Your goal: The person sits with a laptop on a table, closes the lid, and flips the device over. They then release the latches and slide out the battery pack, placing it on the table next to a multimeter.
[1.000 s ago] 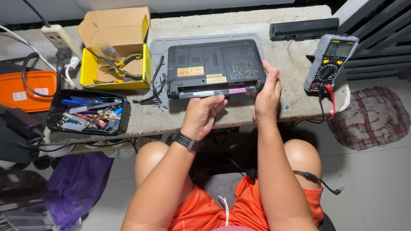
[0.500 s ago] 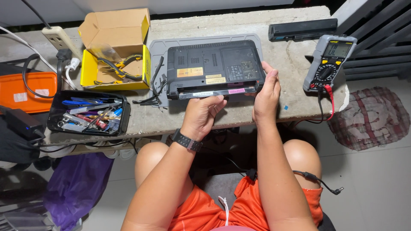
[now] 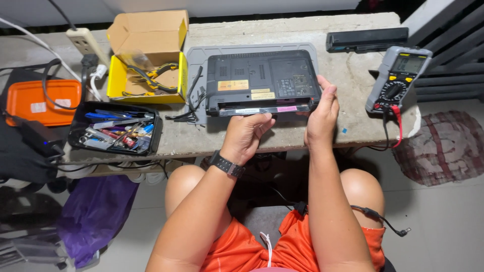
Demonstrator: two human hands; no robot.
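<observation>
Here, both hands — left hand [image 3: 247,133], right hand [image 3: 321,113] — fingers curled, grip the upturned laptop [image 3: 262,83].

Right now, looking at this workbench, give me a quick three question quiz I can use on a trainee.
1. True or false: the laptop lies bottom side up on the grey mat.
2. Which hand touches the laptop's right front corner? A) left hand B) right hand
3. Fill in: the yellow box behind the black tool tray holds ____ with yellow and black handles.

Key
1. True: its labelled underside faces up.
2. B. The left hand sits at the middle of the front edge.
3. Pliers.
</observation>
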